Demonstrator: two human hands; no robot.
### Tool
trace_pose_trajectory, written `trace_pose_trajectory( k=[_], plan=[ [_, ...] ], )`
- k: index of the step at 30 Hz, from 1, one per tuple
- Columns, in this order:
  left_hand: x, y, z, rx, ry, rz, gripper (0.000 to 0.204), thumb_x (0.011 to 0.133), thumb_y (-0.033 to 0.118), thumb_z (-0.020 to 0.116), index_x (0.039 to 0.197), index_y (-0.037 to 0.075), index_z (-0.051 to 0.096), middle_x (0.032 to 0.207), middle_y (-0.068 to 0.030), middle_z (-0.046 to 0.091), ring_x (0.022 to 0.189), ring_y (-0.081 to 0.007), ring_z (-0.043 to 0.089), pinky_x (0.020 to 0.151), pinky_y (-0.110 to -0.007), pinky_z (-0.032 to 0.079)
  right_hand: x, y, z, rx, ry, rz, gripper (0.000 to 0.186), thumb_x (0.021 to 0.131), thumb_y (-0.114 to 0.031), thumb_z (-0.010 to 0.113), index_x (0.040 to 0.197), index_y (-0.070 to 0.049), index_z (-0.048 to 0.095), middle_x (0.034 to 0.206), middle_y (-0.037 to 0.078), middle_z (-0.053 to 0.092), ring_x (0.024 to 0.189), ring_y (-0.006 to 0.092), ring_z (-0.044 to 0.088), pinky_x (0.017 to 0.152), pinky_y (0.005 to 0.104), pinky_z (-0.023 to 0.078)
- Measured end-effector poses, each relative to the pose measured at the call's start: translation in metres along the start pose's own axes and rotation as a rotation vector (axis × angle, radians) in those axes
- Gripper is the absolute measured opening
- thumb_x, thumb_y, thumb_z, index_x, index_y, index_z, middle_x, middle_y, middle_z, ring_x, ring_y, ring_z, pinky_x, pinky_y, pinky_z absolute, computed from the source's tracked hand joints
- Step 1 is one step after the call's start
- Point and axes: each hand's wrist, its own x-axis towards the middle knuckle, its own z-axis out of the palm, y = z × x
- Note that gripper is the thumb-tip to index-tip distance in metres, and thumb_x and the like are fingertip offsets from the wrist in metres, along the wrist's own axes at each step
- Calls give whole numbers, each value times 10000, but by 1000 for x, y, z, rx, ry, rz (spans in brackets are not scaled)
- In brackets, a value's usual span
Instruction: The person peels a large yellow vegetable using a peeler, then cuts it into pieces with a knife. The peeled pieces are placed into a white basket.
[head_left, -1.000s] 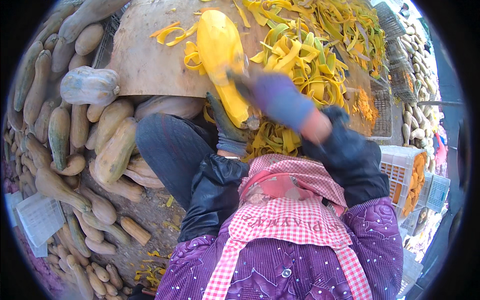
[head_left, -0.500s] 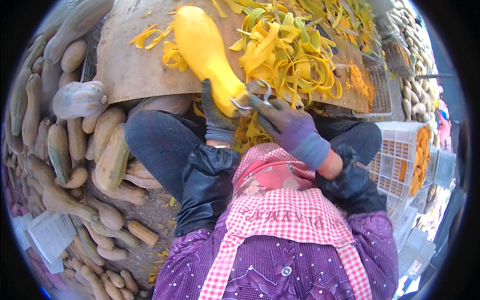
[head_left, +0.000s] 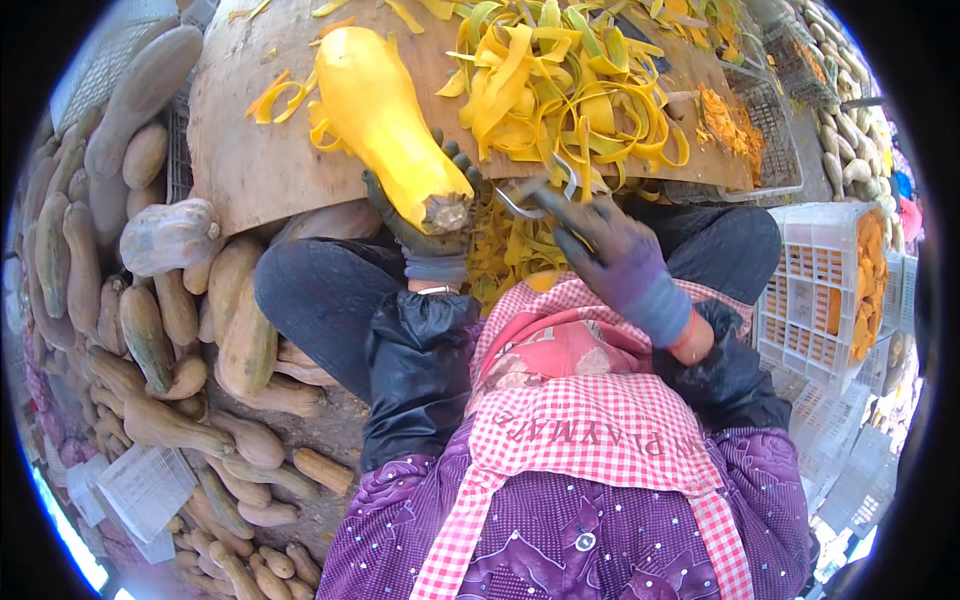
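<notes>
My gloved left hand [head_left: 418,225] is closed round the lower end of a bright yellow, peeled long squash [head_left: 375,110], whose stem end points toward me. The squash's wide end rests over the wooden board [head_left: 250,165]. To its right, my right hand [head_left: 615,250], in a dark and purple glove, grips a metal peeler [head_left: 535,200], held apart from the squash. Yellow and green peel strips [head_left: 530,85] lie heaped on the board, and more fill the gap between my knees [head_left: 510,255].
Unpeeled tan squashes [head_left: 145,330] are piled at the left, beside stacked white crates [head_left: 135,490]. At the right, a white plastic crate [head_left: 805,285] holds orange pieces, and another crate [head_left: 775,135] stands by orange scraps [head_left: 730,130]. More squashes [head_left: 845,140] lie beyond.
The squash has shifted left, its stem end now turned toward me. My right hand and peeler have drawn away from it, down and to the right.
</notes>
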Motion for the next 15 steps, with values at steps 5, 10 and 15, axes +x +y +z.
trace_pose_trajectory(
  k=[5, 10, 15],
  plan=[
    [-5, -12, 6, 437, 228, 243, 906, 913, 717, 487, 1462, 3, 392, 1518, -253, 388, 1403, -355, 389, 1180, -540, 280, 53, 4, 32, 197, 53, -189, 412, 952, -284, 622, 1359, -224, 589, 933, 162, 642, 782, 353, 666, 670, 448, 540],
    [-9, -10, -1, 149, 146, 172, 804, 961, 616, 472, 1516, 46, 351, 1542, -207, 388, 1431, -370, 364, 1217, -527, 253, -33, 42, 24, 105, -350, -42, 443, 954, -295, 625, 1390, -234, 578, 901, 160, 624, 789, 346, 656, 688, 445, 531],
    [12, -2, -5, 29, -49, -7, 761, 918, 580, 609, 1439, 42, 475, 1427, -197, 539, 1316, -373, 506, 1147, -539, 356, -52, 138, -13, 171, 200, 225, 427, 978, -282, 610, 1396, -199, 577, 1023, 181, 660, 903, 371, 663, 771, 439, 529]
  ],
)
